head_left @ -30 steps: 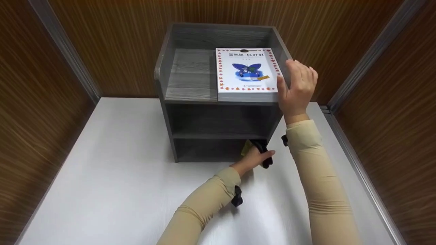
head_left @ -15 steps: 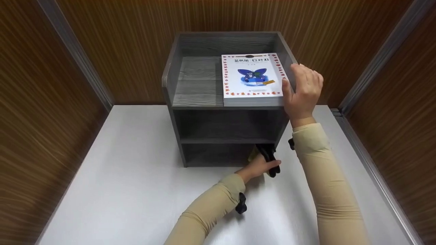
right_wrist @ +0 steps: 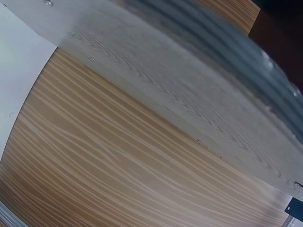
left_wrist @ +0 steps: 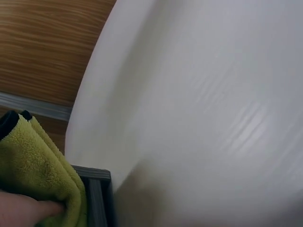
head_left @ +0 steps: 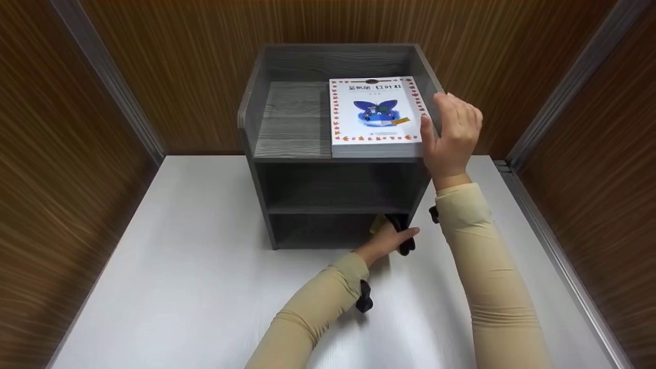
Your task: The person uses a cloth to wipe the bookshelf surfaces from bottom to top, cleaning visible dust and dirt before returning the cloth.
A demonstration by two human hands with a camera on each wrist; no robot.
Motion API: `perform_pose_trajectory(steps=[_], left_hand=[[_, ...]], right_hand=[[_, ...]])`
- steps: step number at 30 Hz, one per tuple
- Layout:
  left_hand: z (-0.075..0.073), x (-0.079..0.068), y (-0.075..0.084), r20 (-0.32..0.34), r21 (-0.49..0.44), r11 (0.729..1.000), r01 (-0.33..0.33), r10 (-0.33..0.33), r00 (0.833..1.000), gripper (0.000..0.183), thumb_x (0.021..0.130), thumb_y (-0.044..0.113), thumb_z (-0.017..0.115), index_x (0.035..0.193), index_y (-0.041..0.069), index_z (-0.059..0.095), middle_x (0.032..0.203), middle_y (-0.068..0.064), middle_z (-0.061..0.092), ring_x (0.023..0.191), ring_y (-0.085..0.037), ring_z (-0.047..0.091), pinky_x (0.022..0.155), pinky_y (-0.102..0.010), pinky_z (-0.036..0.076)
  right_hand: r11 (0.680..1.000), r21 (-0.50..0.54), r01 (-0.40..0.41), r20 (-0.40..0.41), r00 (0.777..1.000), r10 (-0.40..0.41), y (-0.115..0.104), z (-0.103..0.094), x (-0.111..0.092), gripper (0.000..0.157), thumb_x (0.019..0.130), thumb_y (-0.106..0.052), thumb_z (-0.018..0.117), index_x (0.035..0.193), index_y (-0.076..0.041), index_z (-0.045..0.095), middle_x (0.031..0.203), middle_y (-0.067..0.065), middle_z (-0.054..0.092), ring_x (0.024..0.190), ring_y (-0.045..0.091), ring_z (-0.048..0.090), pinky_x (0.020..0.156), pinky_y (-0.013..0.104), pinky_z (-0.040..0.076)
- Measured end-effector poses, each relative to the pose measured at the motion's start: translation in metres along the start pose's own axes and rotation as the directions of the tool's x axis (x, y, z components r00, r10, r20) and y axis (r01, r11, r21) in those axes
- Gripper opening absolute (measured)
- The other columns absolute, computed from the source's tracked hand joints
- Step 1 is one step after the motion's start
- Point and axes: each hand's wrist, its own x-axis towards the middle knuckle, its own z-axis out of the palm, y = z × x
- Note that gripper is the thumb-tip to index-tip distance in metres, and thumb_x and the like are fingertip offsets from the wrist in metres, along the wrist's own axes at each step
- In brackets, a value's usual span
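Observation:
My left hand (head_left: pixel 385 241) holds a folded towel (left_wrist: pixel 42 165), yellow-green and fuzzy on one side with a black edge, at the front right end of the shelf unit's bottom compartment. In the head view the towel's dark side hangs down by the right side panel, and part of it is hidden inside. The left wrist view shows fingers (left_wrist: pixel 23 210) pressed into the fold. My right hand (head_left: pixel 453 136) grips the top edge of the grey wooden shelf unit's (head_left: pixel 294 115) right side panel, thumb on the inner side. That hand is out of sight in the right wrist view.
A stack of books (head_left: pixel 376 110), the top cover bearing a blue butterfly, lies on the unit's top at the right. The unit stands on a white table (head_left: pixel 169 287) near the back. Brown wood-grain walls (head_left: pixel 205 61) with metal strips enclose it.
The left hand with the towel shifts slightly forward out of the bottom compartment, then back in. The right hand keeps its place on the side panel. The head view tilts a little.

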Motion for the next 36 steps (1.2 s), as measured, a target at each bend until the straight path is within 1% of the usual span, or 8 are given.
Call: perform_pose_trajectory(steps=[10, 15, 18, 22, 26, 29, 33, 36], left_hand=[[0.003, -0.009, -0.017, -0.013, 0.080, 0.995, 0.053, -0.052, 0.999, 0.024, 0.090, 0.026, 0.061, 0.084, 0.004, 0.065, 0.068, -0.001, 0.065, 0.055, -0.011, 0.059, 0.061, -0.023, 0.049], [0.009, -0.019, -0.021, -0.014, 0.063, 0.998, -0.012, 0.013, 1.000, 0.035, 0.089, 0.014, 0.062, 0.121, 0.003, 0.054, 0.067, -0.004, 0.065, 0.051, -0.012, 0.058, 0.056, -0.023, 0.049], [0.013, -0.026, -0.023, -0.015, 0.072, 0.996, -0.050, 0.051, 0.999, 0.028, 0.089, 0.012, 0.062, 0.114, 0.001, 0.059, 0.068, -0.006, 0.066, 0.053, -0.011, 0.059, 0.059, -0.021, 0.048], [0.016, -0.033, -0.024, -0.007, 0.117, 0.988, -0.104, 0.106, 0.994, 0.019, 0.090, 0.014, 0.060, 0.079, -0.001, 0.066, 0.070, -0.005, 0.067, 0.056, -0.007, 0.060, 0.063, -0.019, 0.048], [0.014, -0.031, -0.016, -0.005, 0.120, 0.979, -0.165, 0.167, 0.986, 0.024, 0.090, 0.018, 0.058, 0.080, -0.002, 0.066, 0.071, -0.008, 0.067, 0.056, -0.008, 0.060, 0.060, -0.020, 0.048], [0.012, -0.023, -0.008, -0.005, 0.090, 0.979, -0.183, 0.184, 0.983, 0.023, 0.091, 0.019, 0.057, 0.095, -0.003, 0.062, 0.072, -0.012, 0.067, 0.055, -0.013, 0.061, 0.057, -0.021, 0.048], [0.005, -0.012, -0.005, -0.011, 0.104, 0.988, -0.111, 0.113, 0.994, 0.034, 0.091, 0.021, 0.059, 0.117, 0.001, 0.050, 0.074, -0.011, 0.067, 0.058, -0.017, 0.062, 0.060, -0.022, 0.049], [0.001, -0.004, -0.006, -0.041, 0.156, 0.988, -0.012, 0.019, 0.999, 0.032, 0.090, 0.023, 0.060, 0.110, -0.001, 0.057, 0.073, -0.006, 0.067, 0.060, -0.014, 0.061, 0.063, -0.022, 0.049]], right_hand=[[1.000, -0.001, -0.009, 0.011, 1.000, 0.009, -0.001, 0.001, -0.001, 0.057, 0.090, -0.053, 0.044, 0.111, -0.004, 0.065, 0.112, 0.011, 0.064, 0.109, 0.026, 0.054, 0.100, 0.040, 0.031], [1.000, -0.010, -0.023, 0.016, 1.000, 0.024, -0.002, 0.000, 0.000, 0.061, 0.090, -0.057, 0.041, 0.111, -0.004, 0.065, 0.112, 0.010, 0.064, 0.110, 0.024, 0.054, 0.101, 0.038, 0.031], [1.000, -0.004, -0.026, 0.013, 1.000, 0.026, -0.001, 0.000, 0.000, 0.063, 0.090, -0.058, 0.040, 0.111, -0.004, 0.065, 0.112, 0.010, 0.064, 0.110, 0.024, 0.054, 0.100, 0.038, 0.031], [1.000, 0.009, -0.021, 0.001, 1.000, 0.021, -0.001, 0.001, -0.001, 0.060, 0.089, -0.055, 0.042, 0.110, -0.004, 0.065, 0.111, 0.011, 0.064, 0.109, 0.025, 0.054, 0.100, 0.039, 0.032], [1.000, 0.017, -0.009, -0.015, 1.000, 0.009, 0.000, 0.002, -0.001, 0.055, 0.089, -0.050, 0.045, 0.110, -0.004, 0.065, 0.111, 0.011, 0.064, 0.108, 0.025, 0.055, 0.098, 0.040, 0.033], [1.000, 0.020, -0.004, -0.022, 1.000, 0.005, 0.000, 0.002, -0.001, 0.056, 0.089, -0.051, 0.045, 0.109, -0.004, 0.065, 0.110, 0.011, 0.065, 0.108, 0.025, 0.055, 0.097, 0.040, 0.034], [0.999, 0.034, 0.000, -0.034, 0.999, 0.001, 0.000, 0.003, -0.001, 0.058, 0.089, -0.054, 0.045, 0.108, -0.003, 0.066, 0.109, 0.011, 0.065, 0.106, 0.026, 0.056, 0.096, 0.041, 0.035], [0.999, 0.041, 0.000, -0.038, 0.999, 0.002, 0.000, 0.003, 0.000, 0.058, 0.089, -0.054, 0.045, 0.107, -0.003, 0.066, 0.108, 0.011, 0.065, 0.106, 0.026, 0.056, 0.096, 0.041, 0.035]])
